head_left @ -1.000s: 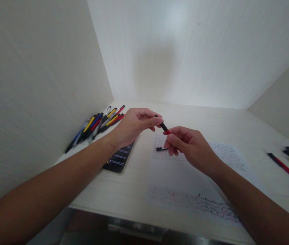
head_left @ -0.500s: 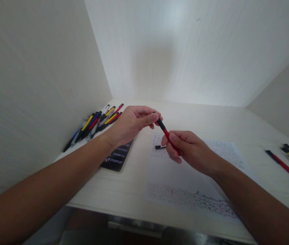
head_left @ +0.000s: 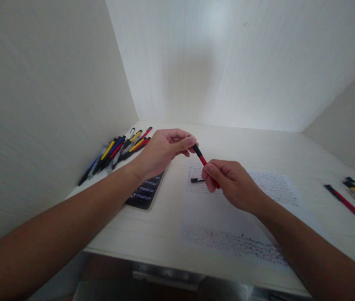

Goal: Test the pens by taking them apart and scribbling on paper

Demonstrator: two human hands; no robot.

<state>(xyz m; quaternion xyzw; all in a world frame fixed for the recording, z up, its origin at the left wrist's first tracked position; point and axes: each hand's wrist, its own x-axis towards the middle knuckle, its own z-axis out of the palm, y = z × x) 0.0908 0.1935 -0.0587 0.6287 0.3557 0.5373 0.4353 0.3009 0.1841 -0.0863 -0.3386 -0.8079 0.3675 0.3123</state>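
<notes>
Curled in further now, my right hand (head_left: 232, 179) grips the red pen (head_left: 203, 159), slanting away leftward into my pinching left hand (head_left: 168, 148).

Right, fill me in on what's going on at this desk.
A person has a red pen in both hands, above a sheet of paper. The left hand pinches its black end; the right hand grips the red barrel. What looks like a black cap lies on the paper, partly hidden by the right hand. A phone lies partly under the left arm, a pile of pens beyond it by the wall, and a few other pens lie at far right.
</notes>
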